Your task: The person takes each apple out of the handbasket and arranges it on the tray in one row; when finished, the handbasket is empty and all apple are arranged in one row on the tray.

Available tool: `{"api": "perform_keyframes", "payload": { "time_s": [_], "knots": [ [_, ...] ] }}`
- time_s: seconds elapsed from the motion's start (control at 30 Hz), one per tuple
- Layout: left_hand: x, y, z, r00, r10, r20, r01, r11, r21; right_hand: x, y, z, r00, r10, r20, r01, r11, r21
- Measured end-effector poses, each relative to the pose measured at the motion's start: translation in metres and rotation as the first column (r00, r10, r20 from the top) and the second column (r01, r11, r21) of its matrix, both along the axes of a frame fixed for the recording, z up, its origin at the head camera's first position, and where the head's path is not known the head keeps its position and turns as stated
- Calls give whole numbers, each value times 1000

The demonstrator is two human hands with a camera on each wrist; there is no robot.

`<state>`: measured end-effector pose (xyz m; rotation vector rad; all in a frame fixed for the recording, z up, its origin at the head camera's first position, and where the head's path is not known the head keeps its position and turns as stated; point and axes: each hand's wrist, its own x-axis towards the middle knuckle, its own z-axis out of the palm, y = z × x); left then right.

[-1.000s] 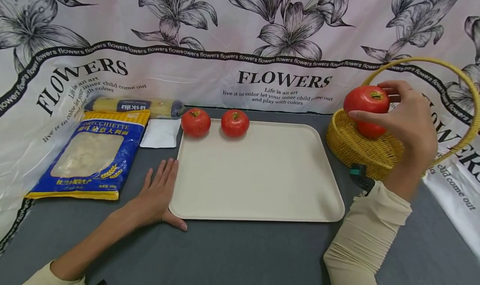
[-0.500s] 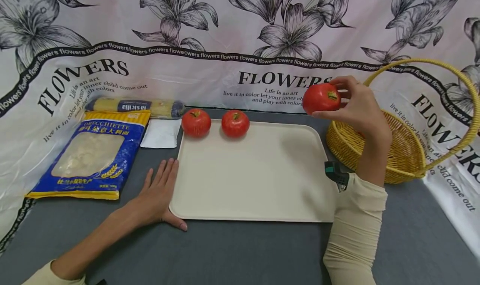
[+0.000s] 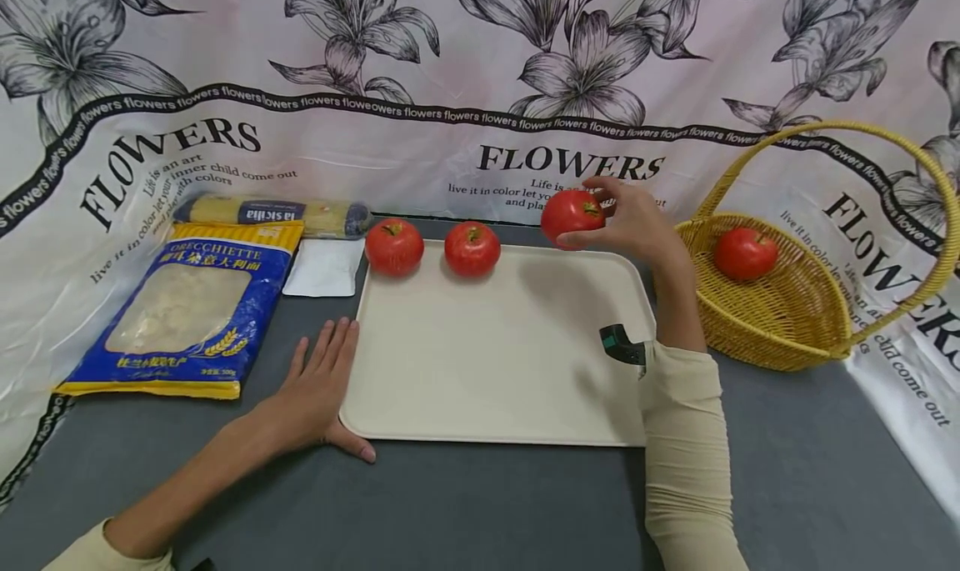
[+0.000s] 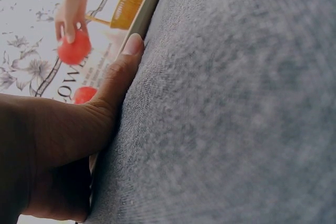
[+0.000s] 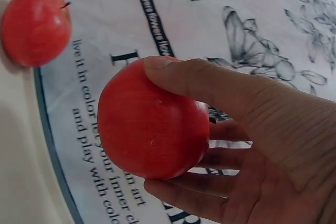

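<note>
With thumb and fingers my right hand (image 3: 628, 225) grips a red tomato (image 3: 572, 216), held above the far right part of a cream tray (image 3: 495, 363). In the right wrist view the held tomato (image 5: 155, 121) fills the middle, its stem toward the palm. Two more tomatoes, one on the far left corner (image 3: 393, 247) and one beside it (image 3: 472, 249), rest along the tray's back edge. My left hand (image 3: 309, 392) lies flat with fingers spread, touching the tray's left edge. A further tomato (image 3: 746, 254) sits inside the yellow wicker basket (image 3: 787, 333).
Left of the tray lie a blue and yellow orecchiette bag (image 3: 180, 313), a white packet (image 3: 322, 267) and a long pasta pack (image 3: 273, 214). The basket's tall handle (image 3: 937, 221) arches up at the right. A flower-printed cloth (image 3: 420, 162) hangs behind the grey table (image 3: 480, 513).
My right hand has lifted the tomato out of the basket and carried it left over the tray. The tomato left in the basket now shows fully. My left hand has stayed put.
</note>
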<state>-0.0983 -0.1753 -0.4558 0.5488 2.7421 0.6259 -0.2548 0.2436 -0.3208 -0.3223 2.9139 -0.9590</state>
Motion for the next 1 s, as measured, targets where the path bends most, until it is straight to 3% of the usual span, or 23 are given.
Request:
{"api": "perform_keyframes", "payload": {
  "time_s": [0.27,0.57,0.83,1.0],
  "knots": [
    [0,1,3,1000,6,12,-6,1000,5,-19,-9,-27,996,68,60,-70,997,37],
    [2,1,2,1000,8,12,-8,1000,8,-29,-9,-53,985,134,114,-145,984,100],
    [1,0,3,1000,5,5,-5,1000,3,-32,-14,-58,970,198,140,-218,964,152],
    [1,0,3,1000,4,8,-4,1000,-2,-33,-17,-58,968,185,169,-216,957,193]
  ]
}}
